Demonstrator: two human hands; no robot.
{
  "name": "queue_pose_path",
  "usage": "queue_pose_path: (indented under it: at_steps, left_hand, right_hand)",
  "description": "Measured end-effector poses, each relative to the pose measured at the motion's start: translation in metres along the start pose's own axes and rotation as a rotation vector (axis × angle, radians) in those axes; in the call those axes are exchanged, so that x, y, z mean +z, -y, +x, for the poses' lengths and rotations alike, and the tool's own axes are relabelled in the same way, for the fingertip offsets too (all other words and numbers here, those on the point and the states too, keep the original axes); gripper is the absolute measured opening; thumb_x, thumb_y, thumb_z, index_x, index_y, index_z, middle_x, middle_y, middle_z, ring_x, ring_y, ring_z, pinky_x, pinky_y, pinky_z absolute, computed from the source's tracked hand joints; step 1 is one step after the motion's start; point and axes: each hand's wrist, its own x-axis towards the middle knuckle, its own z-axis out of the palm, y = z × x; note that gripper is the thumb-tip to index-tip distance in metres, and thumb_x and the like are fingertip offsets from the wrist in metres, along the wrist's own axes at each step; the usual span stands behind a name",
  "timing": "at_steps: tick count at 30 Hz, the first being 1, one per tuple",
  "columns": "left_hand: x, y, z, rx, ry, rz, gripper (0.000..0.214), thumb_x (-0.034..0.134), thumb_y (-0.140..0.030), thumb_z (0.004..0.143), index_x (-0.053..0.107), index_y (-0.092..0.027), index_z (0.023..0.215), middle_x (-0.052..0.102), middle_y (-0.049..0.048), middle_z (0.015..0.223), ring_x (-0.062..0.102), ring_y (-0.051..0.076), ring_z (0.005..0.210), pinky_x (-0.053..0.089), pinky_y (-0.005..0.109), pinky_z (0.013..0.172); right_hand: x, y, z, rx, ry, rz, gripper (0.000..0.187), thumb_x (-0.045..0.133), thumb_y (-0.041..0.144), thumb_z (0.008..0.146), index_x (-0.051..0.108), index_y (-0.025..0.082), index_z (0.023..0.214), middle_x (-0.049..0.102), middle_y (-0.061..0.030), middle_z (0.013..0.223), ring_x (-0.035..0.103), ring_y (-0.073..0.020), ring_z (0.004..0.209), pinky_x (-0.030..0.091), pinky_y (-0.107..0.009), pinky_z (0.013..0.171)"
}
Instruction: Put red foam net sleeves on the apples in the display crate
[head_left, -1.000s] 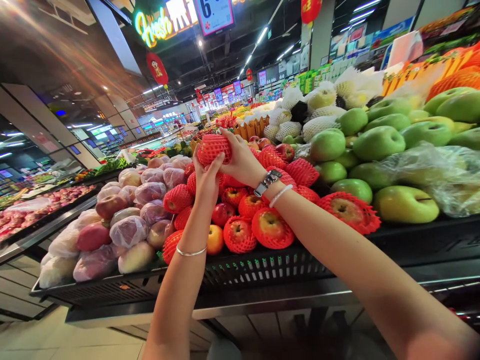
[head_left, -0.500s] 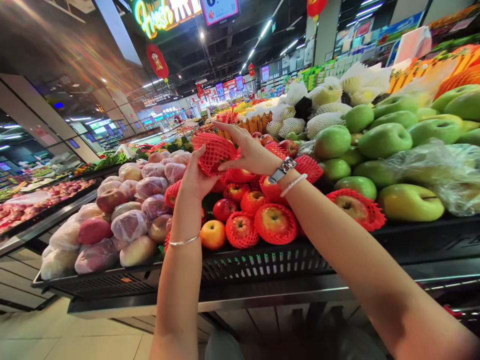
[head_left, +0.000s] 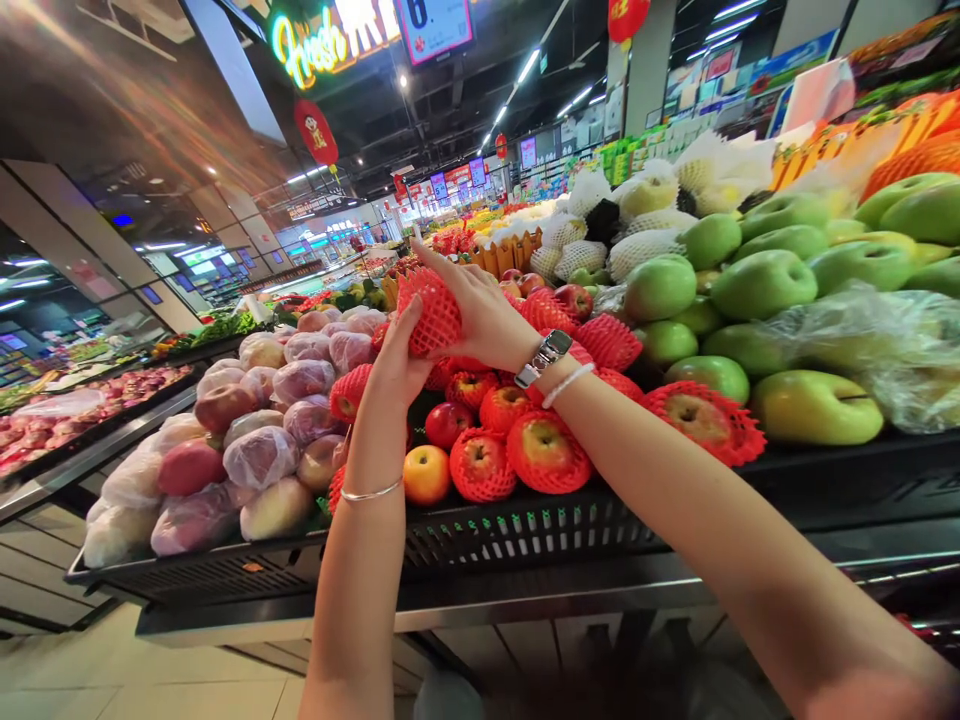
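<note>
Since the earlier frame, the red foam net had swung from a wide, flattened shape to a narrower, upright one, and the right hand had slid up and over its top. The net hung in the air between both hands, well above the display, and its contents looked like an apple, though the mesh and the hands hid most of it. The right fingers were spread and pressed down across the upper side of the net, grasping it. The left hand was cupped beneath and beside it, with its fingers curled up against the mesh, also holding on.

A steel wristwatch and a white bracelet sat on the right wrist, and a thin silver bangle sat on the left. Just below the hands lay netted red apples and one bare apple in a black display crate. Bagged fruit filled the crate's left side, and large green apples were piled to the right.
</note>
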Motion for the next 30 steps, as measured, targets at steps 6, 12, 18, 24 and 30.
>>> queue_pose_path:
  at_steps: [6,12,18,24,30]
  left_hand:
    - [0.019,0.008,-0.003,0.087,0.027,-0.069,0.046,0.080,-0.053,0.067,0.070,-0.018,0.094,0.073,0.0060,0.108,0.059,0.026,0.126,0.053,0.031,0.101]
    - [0.025,0.016,-0.010,0.126,0.018,-0.087,0.051,0.072,-0.060,0.074,0.066,-0.020,0.104,0.067,0.0058,0.125,0.051,0.025,0.135,0.049,0.032,0.106]
    - [0.021,0.015,-0.009,0.022,-0.007,-0.007,0.054,0.082,-0.051,0.062,0.064,-0.021,0.103,0.067,0.0068,0.121,0.057,0.025,0.127,0.049,0.035,0.104]
    - [0.010,0.018,-0.004,0.479,-0.213,0.330,0.070,0.081,-0.056,0.060,0.053,-0.024,0.115,0.060,0.0057,0.122,0.057,0.025,0.123,0.043,0.041,0.110]
    - [0.004,0.007,-0.015,1.024,-0.235,0.778,0.099,0.086,-0.050,0.057,0.030,-0.030,0.136,0.035,0.0071,0.146,0.036,0.027,0.141,0.025,0.043,0.121]
  right_hand:
    - [-0.001,0.011,-0.001,0.081,-0.064,-0.147,0.092,0.061,0.022,0.085,0.006,0.029,0.158,0.053,-0.0111,0.126,0.049,-0.0329,0.117,0.037,-0.055,0.107]
    - [0.002,0.011,-0.001,0.084,-0.054,-0.168,0.083,0.052,0.015,0.087,0.009,0.027,0.157,0.053,-0.0114,0.121,0.050,-0.0316,0.115,0.038,-0.053,0.106]
    - [0.003,0.007,-0.001,0.055,-0.067,-0.098,0.082,0.053,0.012,0.085,0.015,0.022,0.156,0.049,-0.0132,0.135,0.049,-0.0295,0.119,0.038,-0.048,0.108]
    - [-0.005,-0.015,0.004,-0.047,0.030,0.223,0.097,0.059,0.032,0.084,-0.005,0.027,0.156,0.022,-0.0105,0.160,0.025,-0.0259,0.147,0.031,-0.046,0.114]
    - [-0.021,-0.009,0.006,0.036,-0.199,0.683,0.072,0.027,0.055,0.093,0.009,0.024,0.155,0.035,-0.0075,0.156,0.038,-0.0184,0.142,0.038,-0.036,0.111]
